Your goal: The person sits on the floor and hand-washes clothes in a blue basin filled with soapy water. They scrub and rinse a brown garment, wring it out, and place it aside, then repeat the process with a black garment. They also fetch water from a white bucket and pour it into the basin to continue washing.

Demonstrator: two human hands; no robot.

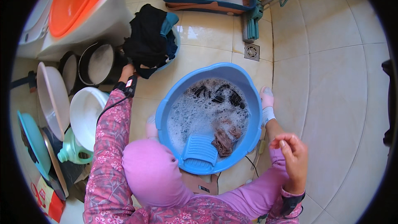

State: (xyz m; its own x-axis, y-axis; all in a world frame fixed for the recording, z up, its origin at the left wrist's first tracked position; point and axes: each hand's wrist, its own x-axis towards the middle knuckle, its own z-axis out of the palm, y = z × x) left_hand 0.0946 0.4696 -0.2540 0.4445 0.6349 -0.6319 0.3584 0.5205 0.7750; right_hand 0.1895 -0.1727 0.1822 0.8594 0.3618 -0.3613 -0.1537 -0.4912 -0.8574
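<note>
My left hand (127, 72) reaches to the side of a heap of black clothes (146, 34) piled over a light blue bucket (177, 35). The cloth and the dark buckets hide its fingers, so I cannot see whether it grips the cloth. Loosely curled and holding nothing, my right hand (292, 154) hangs in the air above my right leg. Between my feet stands a blue plastic basin (256, 99) of foamy water. A ribbed washboard (200, 151) is at its near side. Brown wet cloth (223, 143) lies beside that, with dark cloth (219, 95) farther off.
Dark buckets (101, 63), a white basin (85, 118) and a pale green jug (74, 149) crowd the left. Behind them is a toilet (121, 12) with an orange basin (77, 3). A mop bucket (208, 6) and mop (251, 26) stand ahead, near a floor drain (252, 52).
</note>
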